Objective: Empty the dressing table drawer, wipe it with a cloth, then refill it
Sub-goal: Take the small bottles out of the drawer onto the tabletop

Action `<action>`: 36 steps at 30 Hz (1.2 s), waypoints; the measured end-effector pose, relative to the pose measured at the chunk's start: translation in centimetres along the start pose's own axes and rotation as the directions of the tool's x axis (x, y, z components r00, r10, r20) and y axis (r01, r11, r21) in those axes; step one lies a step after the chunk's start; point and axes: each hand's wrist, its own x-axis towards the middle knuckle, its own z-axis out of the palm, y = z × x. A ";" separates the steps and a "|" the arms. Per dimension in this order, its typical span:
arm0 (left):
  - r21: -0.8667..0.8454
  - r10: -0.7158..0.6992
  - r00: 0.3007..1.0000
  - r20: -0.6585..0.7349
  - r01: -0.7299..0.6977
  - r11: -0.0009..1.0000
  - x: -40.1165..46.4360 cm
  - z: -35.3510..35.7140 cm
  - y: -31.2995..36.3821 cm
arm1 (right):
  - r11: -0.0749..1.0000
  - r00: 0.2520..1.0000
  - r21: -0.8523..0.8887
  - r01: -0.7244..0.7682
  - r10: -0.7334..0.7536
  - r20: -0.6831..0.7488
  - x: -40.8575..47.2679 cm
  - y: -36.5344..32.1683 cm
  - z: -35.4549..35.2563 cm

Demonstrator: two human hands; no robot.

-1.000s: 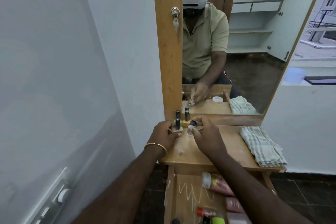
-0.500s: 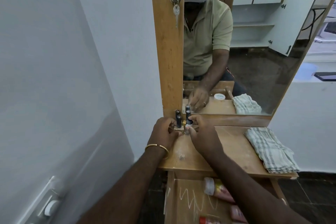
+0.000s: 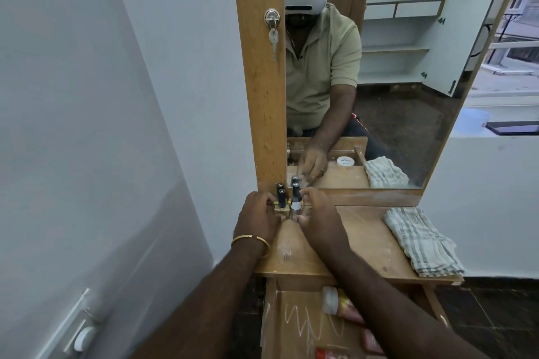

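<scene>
Judging from the layout, the emptying step is in hand: at the back left corner of the tabletop (image 3: 364,245), a gold-based bottle (image 3: 280,201) is steadied by the curled fingers of the left hand (image 3: 258,216), while beside it a clear bottle (image 3: 295,204) is pinched upright by the right hand (image 3: 319,217). Further right, the folded cloth (image 3: 423,240) is left untouched, well apart from both hands. Below, several tubes (image 3: 335,300) are seen lying in the open drawer (image 3: 297,329), so release of both bottles and a reach down is called for next.

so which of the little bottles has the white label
The clear bottle on the right, at the right hand; the gold-based bottle beside it has none.
</scene>
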 end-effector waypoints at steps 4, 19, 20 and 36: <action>0.026 0.024 1.000 -0.017 -0.023 0.999 -1.5 -1.7 1.4 | 0.999 0.999 -0.013 0.030 -0.030 -0.020 -1.0 -0.8 -1.4; 0.112 0.044 0.995 0.087 -0.054 0.992 -14.4 -5.1 1.8 | 0.994 0.880 -0.090 0.068 -0.017 0.475 -14.4 -3.9 -6.3; 0.114 0.045 0.994 0.097 -0.056 0.992 -15.2 -5.0 1.4 | 0.989 0.833 -0.112 0.093 -0.016 0.553 -15.5 -3.9 -6.1; 0.100 0.062 0.987 0.150 -0.077 0.992 -19.0 -5.3 -1.0 | 0.889 0.673 -0.327 0.321 0.029 0.739 -18.7 -3.2 -2.1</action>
